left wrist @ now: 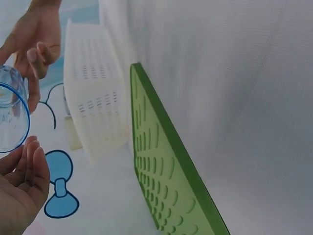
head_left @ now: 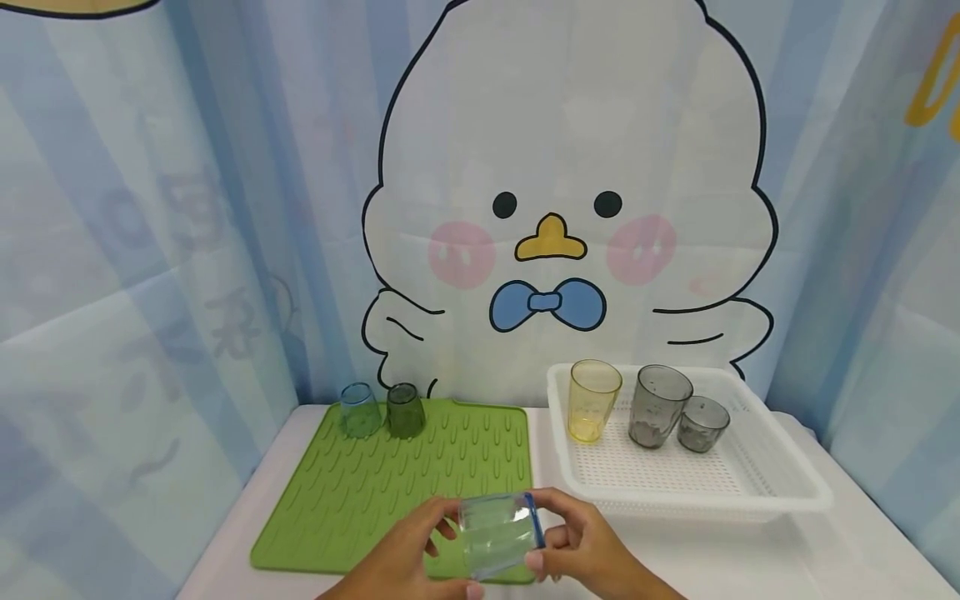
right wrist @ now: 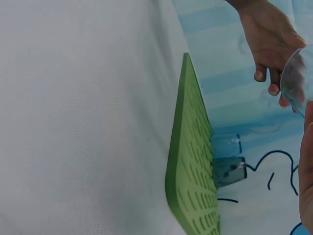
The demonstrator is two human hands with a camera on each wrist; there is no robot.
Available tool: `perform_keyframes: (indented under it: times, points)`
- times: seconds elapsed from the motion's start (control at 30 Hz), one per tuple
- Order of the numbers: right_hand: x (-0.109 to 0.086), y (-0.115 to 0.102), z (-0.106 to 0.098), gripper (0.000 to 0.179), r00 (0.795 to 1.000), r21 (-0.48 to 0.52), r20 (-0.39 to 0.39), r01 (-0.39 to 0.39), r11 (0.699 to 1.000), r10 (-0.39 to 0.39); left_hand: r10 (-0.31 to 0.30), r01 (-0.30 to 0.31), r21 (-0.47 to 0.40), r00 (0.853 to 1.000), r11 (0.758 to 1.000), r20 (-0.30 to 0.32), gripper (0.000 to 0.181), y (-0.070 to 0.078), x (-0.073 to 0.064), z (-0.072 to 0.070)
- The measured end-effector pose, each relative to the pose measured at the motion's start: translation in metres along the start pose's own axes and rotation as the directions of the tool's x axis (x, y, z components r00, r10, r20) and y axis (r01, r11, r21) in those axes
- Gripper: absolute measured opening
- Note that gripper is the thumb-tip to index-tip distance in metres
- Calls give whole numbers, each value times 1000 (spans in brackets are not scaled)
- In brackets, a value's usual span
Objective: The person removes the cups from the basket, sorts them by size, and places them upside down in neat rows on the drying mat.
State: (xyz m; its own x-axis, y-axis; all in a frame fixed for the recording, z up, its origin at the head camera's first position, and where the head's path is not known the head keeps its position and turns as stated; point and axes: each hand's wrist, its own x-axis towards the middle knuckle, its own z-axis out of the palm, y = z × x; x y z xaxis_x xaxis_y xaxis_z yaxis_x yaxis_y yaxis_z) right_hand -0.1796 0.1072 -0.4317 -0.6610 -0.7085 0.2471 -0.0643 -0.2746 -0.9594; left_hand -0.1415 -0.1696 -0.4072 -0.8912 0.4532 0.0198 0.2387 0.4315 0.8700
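Head view: a bluish glass (head_left: 497, 536) is pinched between left fingers (head_left: 441, 507) and right fingers (head_left: 557, 500), apparently for steadiness; a green mat (head_left: 390, 479) is spread beyond them.

I am looking at a see-through glass tumbler (head_left: 501, 537) with a bright blue rim, its pale wall letting green show through. It is lying sideways in mid-air, its base end sitting in the left hand (head_left: 416, 546), its mouth pointing toward the right hand (head_left: 583, 540), whose thumb and fingers are pinching the rim.
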Motion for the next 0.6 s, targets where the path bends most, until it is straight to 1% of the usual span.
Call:
perform_keyframes:
  times: [0.17,0.37,0.4,0.5,0.6]
  points:
    - [4,0,3,53,998,14,5,57,998,-57,8,-8,4,1000,1000,2,69,-4,-1,0]
    - [8,-2,7,56,1000,16,-11,26,1000,-26,5,-5,16,1000,1000,6,68,-8,-1,0]
    - [9,-2,7,56,1000,21,-14,16,1000,-16,-1,1,13,1000,1000,9,67,-9,-1,0]
    - [10,-3,9,56,1000,31,-12,17,999,-17,-20,20,5,1000,1000,18,67,-11,-1,-1]
    - [12,-5,10,55,1000,9,-25,9,1000,-8,-40,41,-13,999,999,23,68,-14,-3,-2]
